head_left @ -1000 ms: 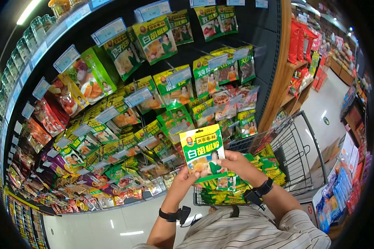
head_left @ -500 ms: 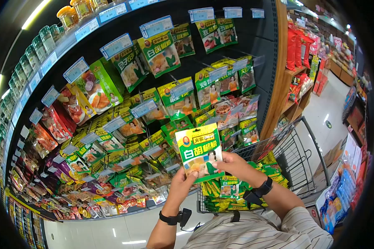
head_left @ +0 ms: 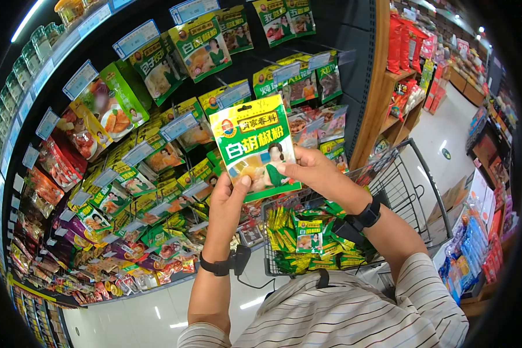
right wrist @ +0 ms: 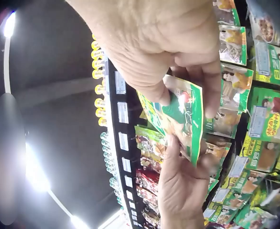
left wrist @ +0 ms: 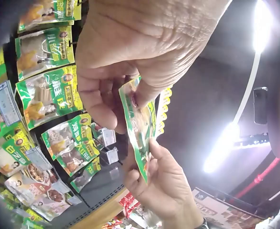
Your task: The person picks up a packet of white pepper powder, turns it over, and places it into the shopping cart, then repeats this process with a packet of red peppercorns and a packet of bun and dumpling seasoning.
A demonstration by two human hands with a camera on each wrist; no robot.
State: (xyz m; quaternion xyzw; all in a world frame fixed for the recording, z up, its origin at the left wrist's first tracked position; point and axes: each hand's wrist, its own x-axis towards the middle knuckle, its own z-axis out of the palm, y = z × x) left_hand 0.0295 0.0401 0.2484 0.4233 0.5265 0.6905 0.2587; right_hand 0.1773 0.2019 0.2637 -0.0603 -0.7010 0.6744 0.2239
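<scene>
Packet (head_left: pixel 257 148), one, flat, yellow-headed over green, with a hanging slot at its top: held up between both hands, printed face toward the head camera, slightly tilted. Position: in front of the hanging packets (head_left: pixel 201 49), above and to the left of the loaded shopping cart (head_left: pixel 431 188).

Step in hand, as judged: packet held for viewing. Best done with both lower edges evenly supported, the face kept flat and the lettering left uncovered; a light pinch is advised, since the thin pouch would probably crease if squeezed or twisted.

Left hand (head_left: pixel 226 198): lower left edge gripped, thumb laid on the printed face, fingers bent behind; gap closed to the packet's thickness.

Right hand (head_left: pixel 319 174): lower right side pinched likewise, thumb across the front, fingers behind, no wider apart than the pouch requires. Fingertips behind the packet are only partly shown in the wrist views, so the firmness of the hold cannot be told.

Cart contents: green and yellow sachets (head_left: pixel 284 249), piled, with a small packet (head_left: pixel 309 236) lying face up among them.
</scene>
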